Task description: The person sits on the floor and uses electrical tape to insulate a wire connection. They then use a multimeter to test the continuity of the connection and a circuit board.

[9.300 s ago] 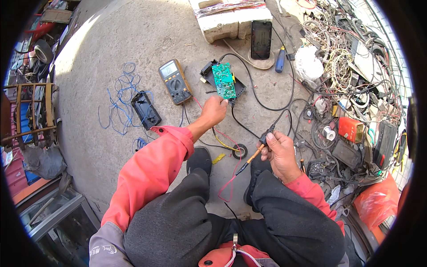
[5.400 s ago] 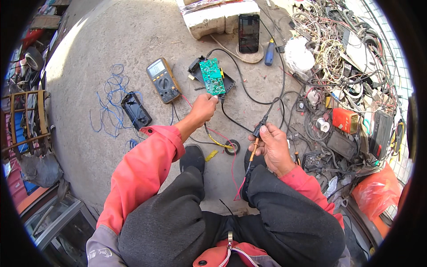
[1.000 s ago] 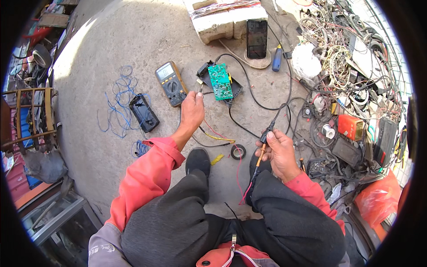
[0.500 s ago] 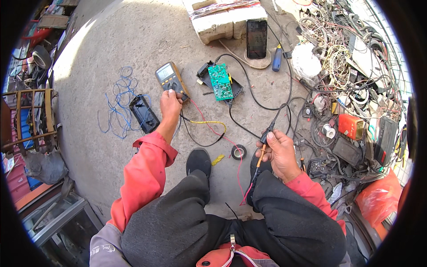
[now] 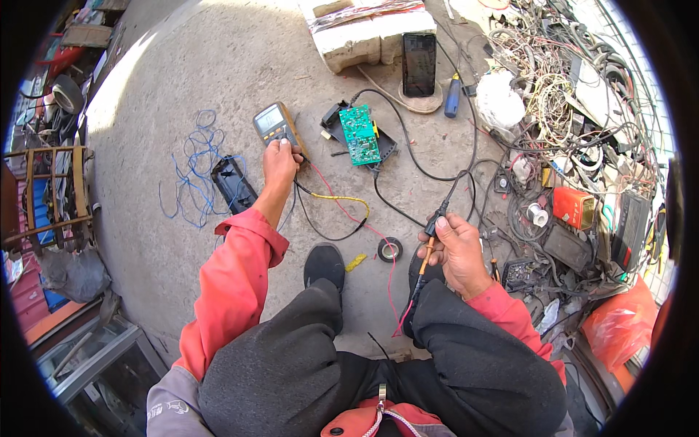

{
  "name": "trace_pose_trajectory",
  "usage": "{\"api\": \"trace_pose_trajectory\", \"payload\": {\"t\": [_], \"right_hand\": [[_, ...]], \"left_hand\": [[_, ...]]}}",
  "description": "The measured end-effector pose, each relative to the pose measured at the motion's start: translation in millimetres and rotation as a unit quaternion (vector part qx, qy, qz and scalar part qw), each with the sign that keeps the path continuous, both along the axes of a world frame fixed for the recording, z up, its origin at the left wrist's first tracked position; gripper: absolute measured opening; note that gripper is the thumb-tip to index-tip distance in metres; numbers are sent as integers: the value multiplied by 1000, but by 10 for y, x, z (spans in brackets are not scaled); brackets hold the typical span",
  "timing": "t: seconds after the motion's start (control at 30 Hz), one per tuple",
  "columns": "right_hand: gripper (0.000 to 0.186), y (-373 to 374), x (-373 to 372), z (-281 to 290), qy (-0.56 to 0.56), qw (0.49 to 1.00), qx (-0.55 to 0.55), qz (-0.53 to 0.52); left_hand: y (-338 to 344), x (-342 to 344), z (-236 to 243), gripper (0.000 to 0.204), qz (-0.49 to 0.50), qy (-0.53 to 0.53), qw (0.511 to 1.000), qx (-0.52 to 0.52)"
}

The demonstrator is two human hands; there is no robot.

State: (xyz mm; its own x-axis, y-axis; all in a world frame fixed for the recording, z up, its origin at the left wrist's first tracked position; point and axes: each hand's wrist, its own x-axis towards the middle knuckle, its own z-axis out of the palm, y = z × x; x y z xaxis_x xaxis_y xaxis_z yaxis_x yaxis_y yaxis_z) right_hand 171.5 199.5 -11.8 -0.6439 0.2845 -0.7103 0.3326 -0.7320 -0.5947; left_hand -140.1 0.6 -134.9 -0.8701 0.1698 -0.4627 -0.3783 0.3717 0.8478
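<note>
My left hand [image 5: 281, 162] reaches over a yellow-edged digital multimeter [image 5: 270, 119], its fingers closed at the rotary dial, which they mostly cover. In my right hand [image 5: 460, 251] I grip a black cable connector [image 5: 435, 218] together with an orange-and-black test probe [image 5: 427, 255] that points up against it. A pink lead [image 5: 389, 280] runs between the meter and the probe. Just right of the meter, a green circuit board [image 5: 360, 135] rests on one half of an opened black case [image 5: 388, 144], with black cables attached. The other case half [image 5: 234, 185] lies left of my left hand.
Blue wire [image 5: 196, 167] is tangled at the left. A roll of black tape [image 5: 390, 250] lies between my feet. Beyond stand a phone [image 5: 419, 65] against a foam block [image 5: 352, 48] and a blue screwdriver [image 5: 453, 96]. Piled cables and scrap [image 5: 561, 95] fill the right side.
My left fingers have shifted slightly at the multimeter's dial, and the hand sits a little lower and to the left. My right hand keeps its hold on the connector and probe.
</note>
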Motion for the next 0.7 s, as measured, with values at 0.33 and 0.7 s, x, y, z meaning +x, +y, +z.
{"api": "trace_pose_trajectory", "payload": {"t": [0.33, 0.7], "right_hand": [[24, 2, 25, -21, -1, 1000, 3, -4], [24, -3, 14, -8, -2, 1000, -1, 1]], "left_hand": [[372, 571, 170, 27, -248, -36, 968, -17], [664, 909, -23, 30, -360, 66, 925, -103]]}}
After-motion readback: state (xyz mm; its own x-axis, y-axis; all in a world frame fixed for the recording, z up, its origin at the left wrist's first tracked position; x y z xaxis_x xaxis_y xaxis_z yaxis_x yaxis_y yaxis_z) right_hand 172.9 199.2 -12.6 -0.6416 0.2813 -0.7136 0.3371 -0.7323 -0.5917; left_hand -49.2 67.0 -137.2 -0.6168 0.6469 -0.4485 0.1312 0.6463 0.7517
